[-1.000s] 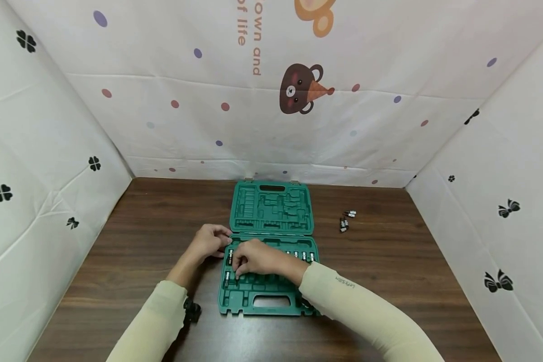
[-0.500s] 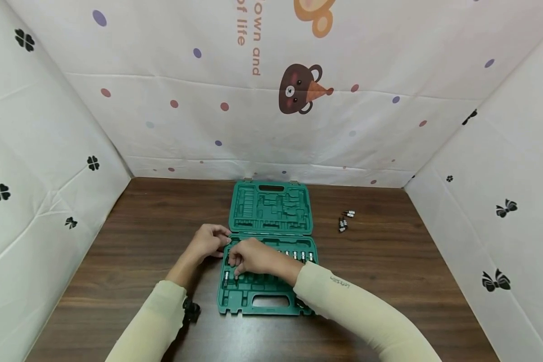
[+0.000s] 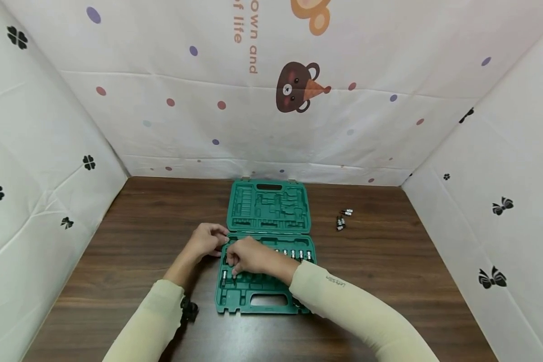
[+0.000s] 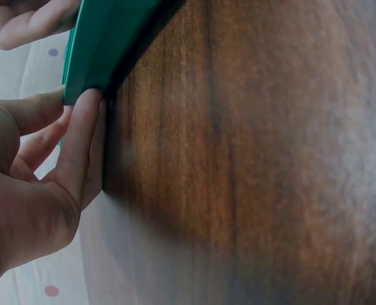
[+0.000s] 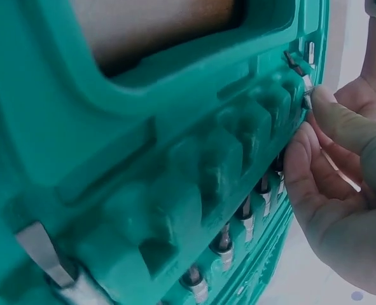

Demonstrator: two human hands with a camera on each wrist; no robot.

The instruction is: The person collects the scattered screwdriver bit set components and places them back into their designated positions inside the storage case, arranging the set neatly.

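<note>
A green plastic tool case lies unfolded on the table. My left hand grips its left edge, thumb above and fingers against the side wall in the left wrist view. My right hand reaches across the case's left part. Its thumb and fingers pinch a bit socket seated in the front row, its dark tip pointing toward the front. Another bit socket lies left of it. Several more bit sockets fill the rear row, partly hidden by the right hand.
Several loose bit sockets lie on the wooden table right of the case. The raised lid has moulded recesses and stands behind the tray. White printed cloth walls enclose the table at the back and sides.
The whole head view has shifted slightly left. Both hands stay at the case, and the right thumb and fingers remain at the same bit socket with hardly any movement.
</note>
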